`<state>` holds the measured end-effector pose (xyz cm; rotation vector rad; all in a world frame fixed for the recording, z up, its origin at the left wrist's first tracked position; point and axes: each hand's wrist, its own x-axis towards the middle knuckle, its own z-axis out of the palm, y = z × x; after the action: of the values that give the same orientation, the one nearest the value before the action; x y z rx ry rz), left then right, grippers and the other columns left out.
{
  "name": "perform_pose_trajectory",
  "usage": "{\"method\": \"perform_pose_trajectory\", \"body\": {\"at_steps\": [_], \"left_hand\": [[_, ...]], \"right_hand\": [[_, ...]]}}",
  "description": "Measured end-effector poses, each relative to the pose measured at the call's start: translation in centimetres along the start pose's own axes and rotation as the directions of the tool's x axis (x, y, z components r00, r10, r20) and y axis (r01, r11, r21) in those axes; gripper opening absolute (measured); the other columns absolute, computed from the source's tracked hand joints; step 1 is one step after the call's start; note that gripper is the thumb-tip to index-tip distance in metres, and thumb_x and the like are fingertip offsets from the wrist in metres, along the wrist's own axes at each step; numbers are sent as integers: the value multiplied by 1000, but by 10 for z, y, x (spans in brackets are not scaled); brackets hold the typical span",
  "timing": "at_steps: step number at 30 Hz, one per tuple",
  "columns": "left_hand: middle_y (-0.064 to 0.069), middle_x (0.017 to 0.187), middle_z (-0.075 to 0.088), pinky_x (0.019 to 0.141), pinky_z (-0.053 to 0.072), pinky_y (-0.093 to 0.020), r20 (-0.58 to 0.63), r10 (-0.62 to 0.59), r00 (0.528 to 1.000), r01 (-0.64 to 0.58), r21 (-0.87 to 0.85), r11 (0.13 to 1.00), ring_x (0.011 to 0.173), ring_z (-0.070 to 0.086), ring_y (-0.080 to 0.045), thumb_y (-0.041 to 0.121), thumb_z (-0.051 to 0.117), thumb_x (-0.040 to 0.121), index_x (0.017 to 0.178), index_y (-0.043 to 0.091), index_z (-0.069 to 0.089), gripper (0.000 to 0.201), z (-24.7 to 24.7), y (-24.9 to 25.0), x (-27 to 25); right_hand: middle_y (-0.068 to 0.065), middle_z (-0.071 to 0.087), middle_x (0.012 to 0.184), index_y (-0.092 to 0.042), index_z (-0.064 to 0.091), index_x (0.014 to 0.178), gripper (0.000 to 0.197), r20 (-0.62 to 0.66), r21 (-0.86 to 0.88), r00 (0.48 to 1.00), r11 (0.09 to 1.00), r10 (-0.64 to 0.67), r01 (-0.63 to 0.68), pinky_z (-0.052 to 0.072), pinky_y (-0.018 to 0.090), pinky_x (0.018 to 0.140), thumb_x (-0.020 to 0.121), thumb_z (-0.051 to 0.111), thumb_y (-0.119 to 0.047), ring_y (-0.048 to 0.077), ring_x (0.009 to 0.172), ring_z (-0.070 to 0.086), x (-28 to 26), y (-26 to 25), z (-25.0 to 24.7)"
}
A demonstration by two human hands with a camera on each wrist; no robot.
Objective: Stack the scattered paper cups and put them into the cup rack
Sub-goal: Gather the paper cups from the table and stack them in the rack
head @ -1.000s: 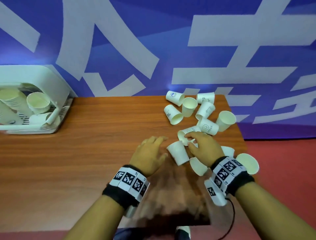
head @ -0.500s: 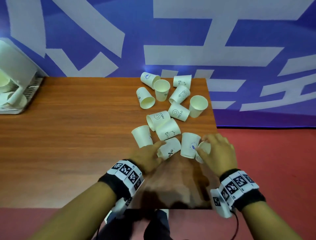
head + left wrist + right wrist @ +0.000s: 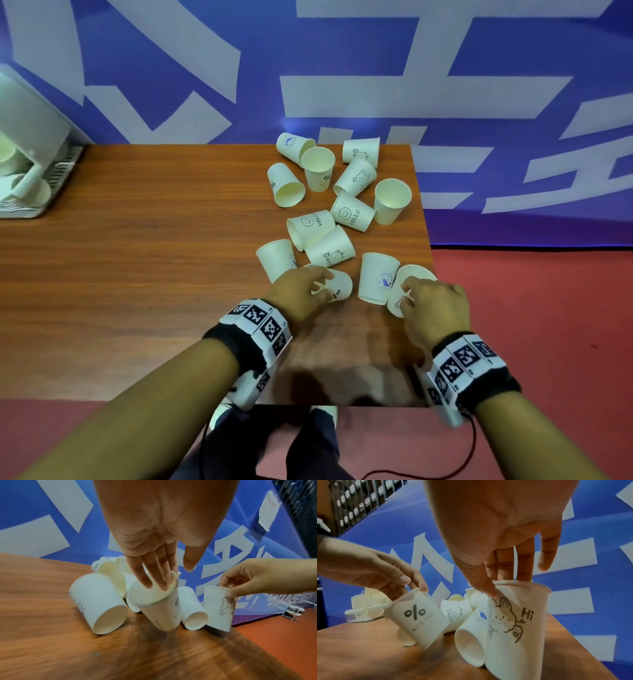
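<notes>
Head view. A wooden counter is shown before a blue and white backdrop. Scattered paper cups are gathered along the counter's right edge, most lying on their sides, from the far right corner toward the near edge. A white cup rack with cups in it is set at the far left corner, well apart from the scatter. The left hand is placed on a percent-sign cup, fingers inside its mouth. The right hand is placed on a rabbit cup at the right edge, just beside a cup with a blue emblem. Marker-printed bands are worn on both wrists.

Left wrist view. The percent-sign cup is seen tilted, its base on the counter. Its rim is pinched by the grip of the left hand, with fingers inside and the thumb outside. A further cup is lying just to its left.

Right wrist view. The rabbit cup, marked "Hi", is held nearly upright. Its rim is pinched by the grip of the right hand: thumb on the outer wall, fingers inside. The blue-emblem cup is lying against it.
</notes>
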<state>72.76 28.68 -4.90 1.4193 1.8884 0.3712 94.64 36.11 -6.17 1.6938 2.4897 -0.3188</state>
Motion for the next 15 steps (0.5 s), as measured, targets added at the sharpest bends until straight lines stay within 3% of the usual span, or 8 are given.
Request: {"method": "perform_pose_trajectory", "body": {"at_steps": [2, 4, 6, 9, 11, 15], "left_hand": [[9, 98, 57, 66, 37, -12, -60, 75, 995, -76, -13, 997, 78, 55, -5, 24, 60, 89, 112, 18, 60, 23, -8, 1, -6], [7, 94, 57, 59, 36, -7, -104, 130, 986, -134, -36, 990, 70, 53, -4, 20, 61, 88, 106, 15, 60, 19, -20, 0, -13], [4, 93, 59, 60, 38, -8, -150, 171, 974, -179, -40, 983, 70, 56, -10, 15, 62, 86, 102, 14, 59, 16, -35, -2, -22], [3, 92, 62, 64, 46, -23, -200, 196, 960, -207, -40, 977, 72, 61, -16, 9, 59, 85, 98, 15, 59, 15, -66, -8, -35], [5, 89, 63, 67, 48, -27, -235, 184, 954, -200, -46, 979, 73, 61, -16, 9, 58, 84, 99, 16, 58, 16, -92, -17, -46], [4, 89, 65, 68, 46, -31, -319, 175, 931, -175, 29, 984, 78, 59, -16, 13, 57, 83, 104, 22, 53, 23, -143, -48, -68]], "right_hand": [[-1, 68, 98, -22, 61, 108, 25, -47, -14, 999, 1000, 15, -15, 30, 33, 86, 86, 50, -24, 23, 95, 60, -1, -2, -11], [3, 69, 96, -19, 63, 107, 25, -113, -13, 994, 1000, 1, -3, 29, 35, 86, 84, 53, -23, 27, 94, 60, -1, -10, -24], [8, 69, 95, -16, 68, 105, 26, -187, 0, 981, 999, -43, 44, 31, 38, 87, 82, 57, -22, 31, 92, 60, 3, -24, -36], [8, 70, 94, -17, 70, 103, 25, -262, 0, 957, 991, -129, 133, 33, 40, 83, 81, 59, -22, 30, 87, 59, 9, -57, -55], [7, 70, 95, -18, 69, 102, 25, -296, 19, 934, 977, -199, 214, 33, 39, 81, 82, 56, -23, 29, 86, 59, 13, -86, -66], [6, 68, 100, -19, 65, 109, 26, -285, -3, 901, 941, -326, 340, 32, 39, 86, 87, 52, -20, 29, 93, 59, 16, -155, -81]]}}
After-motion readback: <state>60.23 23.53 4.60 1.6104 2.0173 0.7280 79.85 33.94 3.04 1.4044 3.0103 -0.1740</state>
